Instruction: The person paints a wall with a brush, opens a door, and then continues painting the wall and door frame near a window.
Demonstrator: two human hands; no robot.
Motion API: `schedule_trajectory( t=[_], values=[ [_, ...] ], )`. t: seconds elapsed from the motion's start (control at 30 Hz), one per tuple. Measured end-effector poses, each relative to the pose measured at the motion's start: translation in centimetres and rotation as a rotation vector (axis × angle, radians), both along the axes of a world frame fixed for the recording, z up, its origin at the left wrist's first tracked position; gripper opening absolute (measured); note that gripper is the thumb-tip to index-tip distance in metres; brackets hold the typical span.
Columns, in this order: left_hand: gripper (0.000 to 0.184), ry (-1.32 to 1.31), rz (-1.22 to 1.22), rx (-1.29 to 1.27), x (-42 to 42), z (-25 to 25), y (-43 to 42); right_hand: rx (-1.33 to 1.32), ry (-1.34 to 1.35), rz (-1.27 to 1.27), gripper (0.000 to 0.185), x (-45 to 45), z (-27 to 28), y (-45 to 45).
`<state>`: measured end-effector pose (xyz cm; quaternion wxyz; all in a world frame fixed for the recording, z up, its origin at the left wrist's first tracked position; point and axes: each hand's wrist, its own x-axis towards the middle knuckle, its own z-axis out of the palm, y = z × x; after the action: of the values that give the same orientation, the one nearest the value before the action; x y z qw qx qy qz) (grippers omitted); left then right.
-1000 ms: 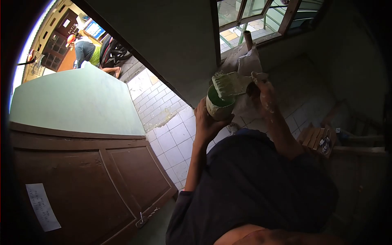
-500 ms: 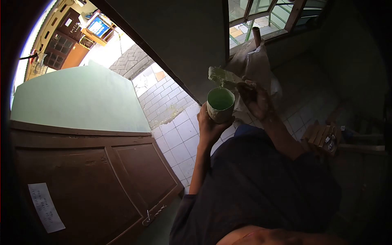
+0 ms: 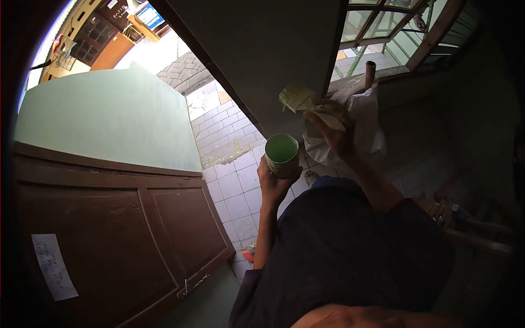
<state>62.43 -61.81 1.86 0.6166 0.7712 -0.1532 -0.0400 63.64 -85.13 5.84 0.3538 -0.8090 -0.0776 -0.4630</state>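
My left hand is wrapped round a paint cup with pale green paint inside. The cup's mouth faces up toward me. In my right hand is a paintbrush, gripped by its handle. Its wide bristles are coated in pale green and point left, above and slightly right of the cup. Brush and cup are apart. A dark wall stands beyond the brush.
A brown wooden door with a paper note fills the left. A pale sack with a tube in it stands below the window. White floor tiles run beneath me; wooden pieces lie at right.
The paintbrush has risen away from the cup's mouth, its handle now showing in my right hand. The cup sits slightly lower and further left in view. My view has shifted.
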Motion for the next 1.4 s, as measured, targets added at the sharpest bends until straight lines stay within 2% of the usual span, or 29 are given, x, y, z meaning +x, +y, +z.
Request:
schedule_trajectory(
  t=[0.03, 0.07, 0.13, 0.2, 0.27, 0.4, 0.47, 0.57, 0.67, 0.7, 0.73, 0.83, 0.87, 0.93, 0.97, 1.0, 1.07, 1.13, 1.2, 1.27, 1.3, 1.4],
  values=[
    [0.068, 0.031, 0.025, -0.050, 0.4, 0.1, 0.0, 0.136, -0.057, 0.101, 0.035, 1.8, -0.7, 0.2],
    [0.068, 0.033, 0.045, -0.051, 0.9, -0.2, 0.1, 0.135, -0.054, 0.121, 0.035, 3.0, -1.2, 0.3],
    [0.067, -0.033, 0.126, -0.005, 1.5, -0.9, 0.3, -0.019, -0.118, 0.240, 0.035, 5.0, -2.4, 0.4],
    [0.067, -0.044, 0.180, 0.013, 1.8, -1.0, 0.5, -0.006, -0.096, 0.326, 0.035, 6.7, -3.5, 0.4],
    [0.067, -0.062, 0.231, 0.027, 2.3, -1.1, 0.4, -0.188, -0.044, 0.374, 0.038, 7.9, -2.2, 0.5],
    [0.072, -0.019, 0.298, 0.005, 2.6, -1.9, 1.5, -0.201, 0.074, 0.436, 0.044, 10.7, -1.2, 0.1],
    [0.074, 0.006, 0.307, 0.008, 3.5, -2.0, 2.3, -0.317, 0.095, 0.508, 0.067, 13.2, -1.5, -1.2],
    [0.081, 0.019, 0.282, 0.161, 4.3, -1.4, 3.6, -0.364, -0.008, 0.434, 0.069, 14.2, 2.7, -2.8],
    [0.085, -0.041, 0.257, 0.134, 5.6, -2.1, 4.7, -0.322, -0.061, 0.381, 0.068, 13.3, 6.0, -2.9],
    [0.086, -0.020, 0.258, 0.117, 5.8, -2.3, 4.9, -0.305, -0.075, 0.394, 0.056, 13.0, 5.3, -3.0],
    [0.086, -0.021, 0.253, 0.117, 6.1, -2.2, 5.1, -0.305, -0.075, 0.390, 0.056, 12.7, 4.4, -2.2],
    [0.084, -0.008, 0.187, 0.056, 6.8, -1.9, 5.1, -0.375, 0.235, 0.515, 0.037, 12.0, 0.8, 0.3],
    [0.082, -0.007, 0.196, 0.078, 6.8, -1.8, 5.1, -0.374, 0.240, 0.508, 0.037, 12.1, -0.3, 0.3],
    [0.081, -0.006, 0.198, 0.102, 7.0, -1.7, 5.2, -0.413, 0.487, 0.495, 0.041, 13.4, -2.0, 0.0],
    [0.079, -0.036, 0.191, 0.101, 7.1, -1.7, 5.2, -0.378, 0.276, 0.519, 0.045, 14.4, -1.8, -0.6],
    [0.078, -0.066, 0.186, 0.100, 7.3, -1.6, 5.1, -0.376, 0.277, 0.513, 0.045, 14.7, -1.4, -1.6],
    [0.077, -0.033, 0.158, 0.066, 7.6, -1.6, 5.2, -0.517, 0.059, 0.399, 0.054, 14.1, 4.6, -2.6],
    [0.076, 0.002, 0.132, 0.030, 7.8, -1.6, 5.1, -0.512, 0.050, 0.317, 0.058, 12.8, 9.1, -3.5],
    [0.074, -0.024, 0.131, 0.052, 8.0, -1.3, 5.0, -0.507, 0.037, 0.237, 0.063, 11.8, 10.3, -3.4],
    [0.073, -0.040, 0.111, 0.022, 8.1, -1.2, 5.0, -0.495, 0.174, 0.371, 0.061, 10.8, 10.5, -2.5],
    [0.072, -0.056, 0.098, -0.009, 8.2, -1.1, 5.0, -0.466, 0.274, 0.449, 0.060, 11.0, 8.3, -1.6],
    [0.070, -0.042, 0.113, -0.028, 8.0, -1.0, 4.9, -0.553, 0.345, 0.557, 0.060, 13.0, 0.7, 0.0]
  ],
)
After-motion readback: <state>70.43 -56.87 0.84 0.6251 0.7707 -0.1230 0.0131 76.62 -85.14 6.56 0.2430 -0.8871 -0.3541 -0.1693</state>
